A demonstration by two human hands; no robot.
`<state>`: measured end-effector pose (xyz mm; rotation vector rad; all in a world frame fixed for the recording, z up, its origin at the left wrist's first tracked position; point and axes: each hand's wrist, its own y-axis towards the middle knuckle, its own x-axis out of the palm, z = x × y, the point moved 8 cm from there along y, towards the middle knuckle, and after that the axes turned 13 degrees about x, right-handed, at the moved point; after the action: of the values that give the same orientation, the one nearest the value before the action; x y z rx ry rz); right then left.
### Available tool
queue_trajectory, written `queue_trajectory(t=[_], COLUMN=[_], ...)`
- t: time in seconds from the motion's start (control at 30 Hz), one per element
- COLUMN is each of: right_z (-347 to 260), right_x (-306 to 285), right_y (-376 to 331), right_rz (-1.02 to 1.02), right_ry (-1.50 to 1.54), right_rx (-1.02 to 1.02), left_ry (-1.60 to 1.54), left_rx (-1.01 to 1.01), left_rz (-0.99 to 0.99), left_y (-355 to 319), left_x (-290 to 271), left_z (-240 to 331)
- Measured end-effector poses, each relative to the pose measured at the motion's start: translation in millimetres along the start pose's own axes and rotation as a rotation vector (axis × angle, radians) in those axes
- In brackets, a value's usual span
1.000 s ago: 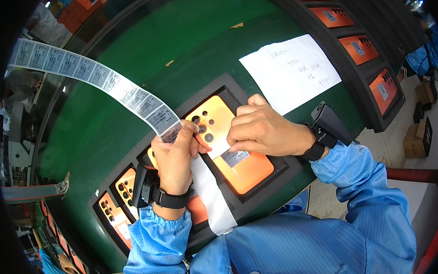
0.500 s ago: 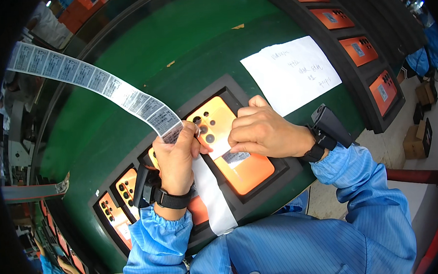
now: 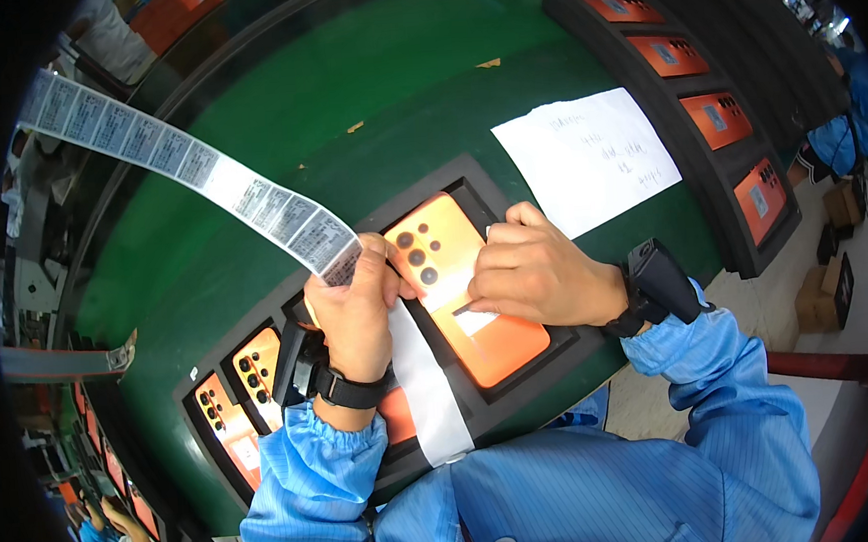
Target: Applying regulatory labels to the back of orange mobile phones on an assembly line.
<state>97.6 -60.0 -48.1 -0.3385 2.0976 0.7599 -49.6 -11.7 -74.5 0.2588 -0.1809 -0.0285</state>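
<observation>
My left hand (image 3: pixel 352 311) pinches a long strip of printed labels (image 3: pixel 271 211) between thumb and fingers. The printed part arcs away to the far left, and a bare white backing (image 3: pixel 426 391) hangs down toward my front. My right hand (image 3: pixel 544 274) is closed, its fingertips at the edge of a small label (image 3: pixel 475 320) over the back of an orange phone (image 3: pixel 504 354). Part of that label is hidden by the fingers. The phone, its camera lenses at the far end, lies in a recess of a dark foam tray (image 3: pixel 558 341).
More orange phones (image 3: pixel 258 371) sit in the tray at left. A handwritten white sheet (image 3: pixel 586 157) lies at the far right of the green table (image 3: pixel 414 103). Beyond it stands another foam tray (image 3: pixel 751 252) of labelled phones. Other people are at the edges.
My right hand has shifted slightly right, and less of the small label's print shows now. My left hand keeps its hold on the label strip. The whole view has shifted slightly.
</observation>
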Motion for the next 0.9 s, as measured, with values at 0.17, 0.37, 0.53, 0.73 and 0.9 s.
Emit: queue_trajectory(t=[0.17,0.37,0.53,0.73,0.9], right_z=[-10,-4,-8,-4,-12], right_x=[-2,3,4,-11,-106], right_y=[6,12,8,-1,-2], right_rz=[-0.067,0.078,0.155,0.076,0.429], right_ry=[-0.192,-0.482,-0.563,-0.529,0.081], right_rx=[0.055,0.14,0.147,0.217,0.195], left_ry=[-0.036,-0.034,-0.092,-0.141,-0.453], left_rx=[0.109,0.046,0.016,-0.064,-0.247], left_rz=[0.067,0.071,0.096,-0.088,-0.705], left_y=[8,13,13,10,-14], left_x=[-5,-10,-18,-6,31], left_z=[12,5,-1,9,38])
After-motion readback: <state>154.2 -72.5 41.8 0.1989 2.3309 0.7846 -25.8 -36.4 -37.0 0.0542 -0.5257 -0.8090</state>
